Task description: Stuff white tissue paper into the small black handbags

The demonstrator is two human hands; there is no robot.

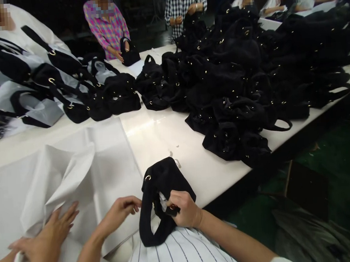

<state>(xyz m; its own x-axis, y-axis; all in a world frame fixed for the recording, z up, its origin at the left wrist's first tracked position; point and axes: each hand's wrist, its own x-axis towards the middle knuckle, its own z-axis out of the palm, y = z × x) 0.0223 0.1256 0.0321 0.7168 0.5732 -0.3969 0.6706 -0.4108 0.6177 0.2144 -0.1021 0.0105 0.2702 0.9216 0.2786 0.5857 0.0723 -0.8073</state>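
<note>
Hands at near edge, count: 3.
- Right hand [184, 211]: closed tight on a black bag [166, 175], fingers wrapped over its near rim.
- Left hand [120, 211]: half open, fingers loosely bent, nothing in its grip. Tips right at the bag's left side; contact not resolvable.
- Third hand [48, 237]: a co-worker's, entering from the left, laid flat with fingers spread on white cloth [99, 159].

Bag in grip: 1. Position: near edge of desk [163, 135], just above a striped shirt [182, 253], right of the cloth. Slumped, soft. Strap looping down on its left. Gold ring [147, 177] visible on it: 1.

Other bags, same black kind:
- Pile [234, 84] on the right half of the desk, heaped and overlapping. Too many for a count, dozens at least, gold fittings glinting throughout.
- Row [101, 96] at left, roughly five or six, lying on pale wrappers. Exact number unclear because of overlap.
- Small bag [129, 52]: 1, held upright on the far edge by a person in pink check [106, 28].

People besides the wearer, clearly seen: 3. Pink check, black-and-white check [182, 8] beside it, and white top [29, 33] at far left. More figures at the upper right, number unclear.

Surface: white, smooth, glossy, long, running off to the upper right. Bare strip between cloth and pile.

Room: dim background beyond the desk. Dark green floor [337, 164] at right.
</note>
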